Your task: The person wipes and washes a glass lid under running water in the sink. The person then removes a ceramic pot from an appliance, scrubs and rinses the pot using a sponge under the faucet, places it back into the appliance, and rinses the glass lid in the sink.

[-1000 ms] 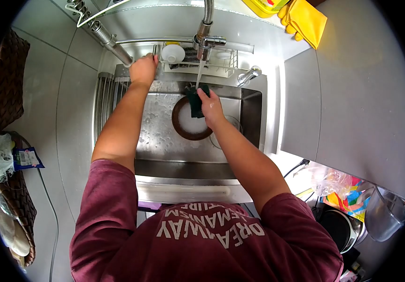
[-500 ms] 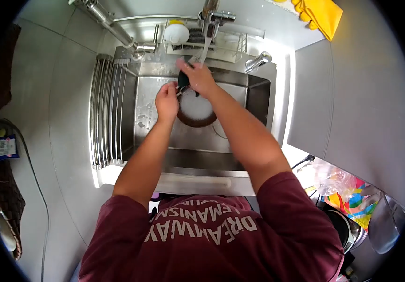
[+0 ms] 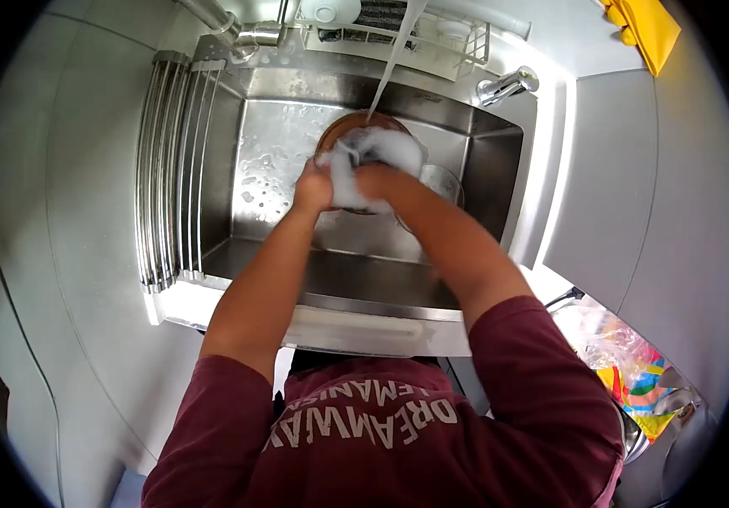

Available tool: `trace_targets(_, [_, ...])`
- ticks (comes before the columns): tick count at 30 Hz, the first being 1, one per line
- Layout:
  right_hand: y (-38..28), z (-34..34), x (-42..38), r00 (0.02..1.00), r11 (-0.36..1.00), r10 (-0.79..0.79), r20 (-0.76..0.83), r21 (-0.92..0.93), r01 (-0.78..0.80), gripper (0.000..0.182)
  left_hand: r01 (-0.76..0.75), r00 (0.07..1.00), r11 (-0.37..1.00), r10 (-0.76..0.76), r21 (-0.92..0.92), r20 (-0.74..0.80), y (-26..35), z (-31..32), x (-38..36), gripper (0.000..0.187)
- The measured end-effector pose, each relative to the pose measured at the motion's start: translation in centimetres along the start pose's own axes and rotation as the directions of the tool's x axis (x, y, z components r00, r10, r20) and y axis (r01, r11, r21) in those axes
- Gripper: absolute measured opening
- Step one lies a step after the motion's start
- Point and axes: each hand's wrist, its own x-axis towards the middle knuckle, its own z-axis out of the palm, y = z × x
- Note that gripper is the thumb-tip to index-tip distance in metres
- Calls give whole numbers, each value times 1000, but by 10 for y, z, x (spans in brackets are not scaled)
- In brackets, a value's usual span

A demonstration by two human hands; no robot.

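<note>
In the sink (image 3: 271, 127) stands a round brown pan or bowl (image 3: 330, 131) with white suds (image 3: 398, 148) over much of it. My left hand (image 3: 314, 186) is closed at its left side, against the suds, and whatever the fingers grip is hidden. Smeared by motion, my right hand (image 3: 374, 182) is down in the foam over the vessel, its fingers not visible. A stream of water (image 3: 392, 63) falls onto the vessel's far side. Partly behind my right forearm, a clear round rim (image 3: 445, 182) lies on the sink floor.
A metal roll-up rack (image 3: 161, 169) lies over the sink's left edge. Behind the basin are a wire rack (image 3: 466, 59) and a chrome fitting (image 3: 508, 85). A yellow glove (image 3: 648, 34) hangs upper right. Plastic bags (image 3: 610, 339) sit lower right.
Both hands have come down from beneath the tap into the suds. The dark object they held there no longer shows. The view has shifted, with the tap now out of frame.
</note>
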Motion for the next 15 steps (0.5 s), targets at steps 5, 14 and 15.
trace_targets(5, [-21,18,11,712,757,591,-379,564,-329,26,-32,999,999,33,31,-28,-1,8,-2,40])
trace_targets(14, [-54,-90,-25,966,953,231,-113,-173,-248,40,-112,991,988,119,110,-60,14,3,-13,34])
trace_targets(15, [-49,-71,-15,954,953,263,-146,-117,-281,40,-44,999,999,43,-27,-32,15,6,-11,35])
